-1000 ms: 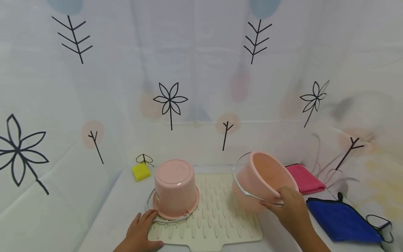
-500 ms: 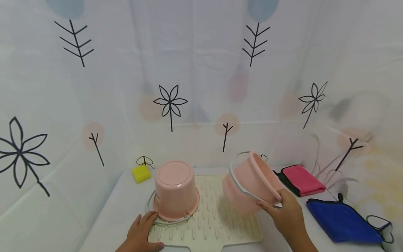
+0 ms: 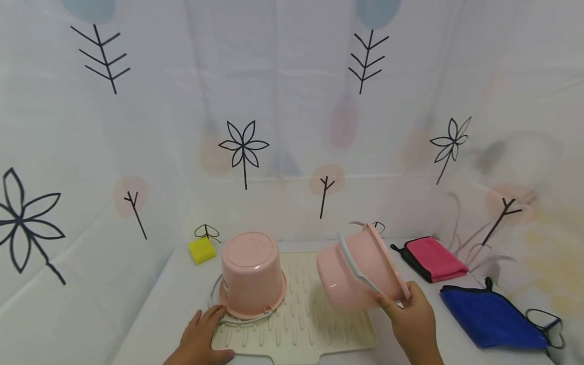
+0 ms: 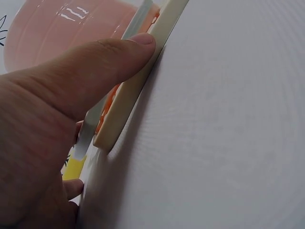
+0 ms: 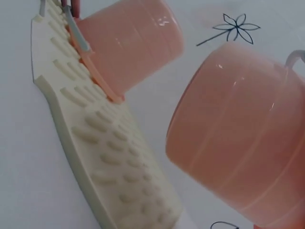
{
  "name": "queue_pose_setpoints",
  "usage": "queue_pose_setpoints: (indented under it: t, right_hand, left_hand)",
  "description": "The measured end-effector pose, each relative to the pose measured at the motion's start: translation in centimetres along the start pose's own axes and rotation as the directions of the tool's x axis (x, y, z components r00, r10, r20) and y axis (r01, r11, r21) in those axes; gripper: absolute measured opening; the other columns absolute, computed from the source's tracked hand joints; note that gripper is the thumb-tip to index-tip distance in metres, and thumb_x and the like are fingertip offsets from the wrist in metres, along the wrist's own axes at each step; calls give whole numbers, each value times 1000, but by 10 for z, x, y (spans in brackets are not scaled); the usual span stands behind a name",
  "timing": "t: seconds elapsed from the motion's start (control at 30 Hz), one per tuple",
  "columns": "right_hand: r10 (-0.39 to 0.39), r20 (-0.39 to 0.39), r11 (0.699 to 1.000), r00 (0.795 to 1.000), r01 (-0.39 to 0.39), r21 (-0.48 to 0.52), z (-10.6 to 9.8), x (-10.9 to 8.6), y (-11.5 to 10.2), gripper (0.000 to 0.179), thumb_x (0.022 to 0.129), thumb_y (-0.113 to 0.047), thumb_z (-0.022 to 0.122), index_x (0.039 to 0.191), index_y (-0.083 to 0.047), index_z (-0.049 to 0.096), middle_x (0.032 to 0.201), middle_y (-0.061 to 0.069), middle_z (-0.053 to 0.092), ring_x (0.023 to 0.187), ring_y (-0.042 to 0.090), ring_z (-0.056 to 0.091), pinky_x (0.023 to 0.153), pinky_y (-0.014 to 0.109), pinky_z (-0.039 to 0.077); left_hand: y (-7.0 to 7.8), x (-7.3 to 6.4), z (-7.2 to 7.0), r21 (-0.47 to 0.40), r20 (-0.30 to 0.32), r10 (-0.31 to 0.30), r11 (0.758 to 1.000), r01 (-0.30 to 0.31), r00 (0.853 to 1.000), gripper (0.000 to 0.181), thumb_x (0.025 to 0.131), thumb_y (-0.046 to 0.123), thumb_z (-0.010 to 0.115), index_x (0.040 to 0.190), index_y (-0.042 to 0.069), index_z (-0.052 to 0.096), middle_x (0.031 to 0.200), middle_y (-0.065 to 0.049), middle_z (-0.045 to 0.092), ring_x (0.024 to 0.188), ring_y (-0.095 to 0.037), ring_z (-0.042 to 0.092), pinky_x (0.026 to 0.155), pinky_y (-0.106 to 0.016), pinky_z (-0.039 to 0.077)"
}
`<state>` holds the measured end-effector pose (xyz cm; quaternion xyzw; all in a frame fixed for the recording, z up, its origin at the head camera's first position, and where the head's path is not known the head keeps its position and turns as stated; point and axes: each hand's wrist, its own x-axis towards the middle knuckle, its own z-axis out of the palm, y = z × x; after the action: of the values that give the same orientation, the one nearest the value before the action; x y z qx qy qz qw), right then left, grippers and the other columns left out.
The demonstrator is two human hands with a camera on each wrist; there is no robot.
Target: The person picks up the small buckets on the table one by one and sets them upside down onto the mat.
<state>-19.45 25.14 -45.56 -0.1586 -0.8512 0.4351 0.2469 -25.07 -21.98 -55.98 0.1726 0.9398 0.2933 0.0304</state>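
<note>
My right hand grips the rim of a small pink bucket, holding it tilted over the right part of a cream ridged draining board. The bucket's mouth faces right, and its grey handle hangs across the side. A second pink bucket stands upside down on the board's left part, its handle lying around the rim. My left hand rests at the board's near left corner. In the left wrist view its straight thumb lies along the board's edge, with the fingers partly hidden behind.
A yellow sponge lies at the back left. To the right are a folded pink cloth with a dark edge and a blue cloth with a black loop. A patterned white curtain hangs behind the table.
The bucket in my right hand has moved left and tipped further, so its inside no longer shows and more of the pink cloth is visible. The left hand stays at the board's corner.
</note>
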Motion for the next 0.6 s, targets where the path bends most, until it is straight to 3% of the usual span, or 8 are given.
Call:
queue_pose_setpoints:
  t: [0.13,0.27,0.43,0.6]
  right_hand:
    - [40,-8,999,999,-40,24,5,-4,4,58,84,-47,87,100,-2,55,85,13,54,72,19,45,52,25,37]
    - [82,2,994,997,-82,72,12,-8,9,65,86,-53,83,110,0,56,105,18,66,88,23,55,60,22,46]
    - [108,17,982,994,-110,155,20,-13,11,65,87,-50,83,120,0,57,109,17,69,84,14,59,64,19,50]
    - [117,40,962,992,-123,244,25,-17,12,63,91,-44,81,128,0,55,120,19,69,89,6,61,71,11,50]
  left_hand:
    - [1,-1,1,-7,3,-8,1000,8,1000,115,68,64,90,150,-5,47,155,-26,46,146,-51,39,117,-80,16]
    - [5,-3,-3,-6,27,-26,1000,27,999,115,69,62,91,151,-5,46,155,-26,46,145,-53,39,116,-79,19]
    - [15,-3,-10,-7,42,-91,996,91,995,108,72,55,92,153,2,46,159,-24,42,147,-55,34,117,-78,19]
    - [23,1,-16,5,11,-154,988,154,988,94,77,52,89,150,6,52,156,-27,43,142,-58,38,111,-78,32]
